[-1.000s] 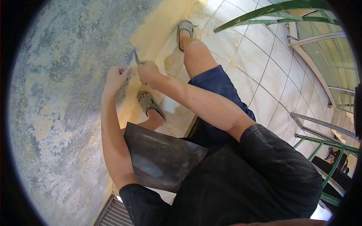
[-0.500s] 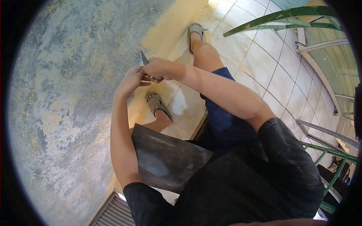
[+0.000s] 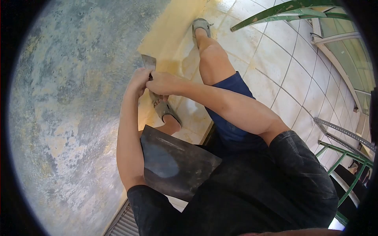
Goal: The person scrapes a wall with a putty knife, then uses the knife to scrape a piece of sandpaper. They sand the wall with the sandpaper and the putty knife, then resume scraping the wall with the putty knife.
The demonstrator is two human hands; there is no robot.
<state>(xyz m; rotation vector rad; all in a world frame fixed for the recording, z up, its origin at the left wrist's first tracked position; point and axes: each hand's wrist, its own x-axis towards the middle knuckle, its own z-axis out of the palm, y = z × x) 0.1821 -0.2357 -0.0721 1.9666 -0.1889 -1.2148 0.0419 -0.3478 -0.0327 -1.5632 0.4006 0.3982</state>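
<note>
A putty knife (image 3: 149, 61) with a flat metal blade stands at the wall, its wide edge against the border between mottled grey-blue paint and bare yellowish surface. My right hand (image 3: 163, 82) is closed around its handle, most of which the fingers hide. Close beside it, my left hand (image 3: 138, 80) has its fingers curled in at the base of the blade, gripping the knife too. The painted wall (image 3: 78, 86) fills the left side of the view, with a scraped yellow strip (image 3: 161, 35) near the floor.
Below are white floor tiles (image 3: 271, 67) with dusty yellow stains. My sandalled feet (image 3: 201, 26) stand near the wall's foot. A green metal frame (image 3: 291, 13) juts in at upper right, and a green rack (image 3: 346, 157) stands lower right. A dark sheet (image 3: 177, 165) hangs before my torso.
The blade has turned so its flat face shows and now meets the wall. My left fingers, spread before, have curled in around the knife. Both hands have shifted slightly.
</note>
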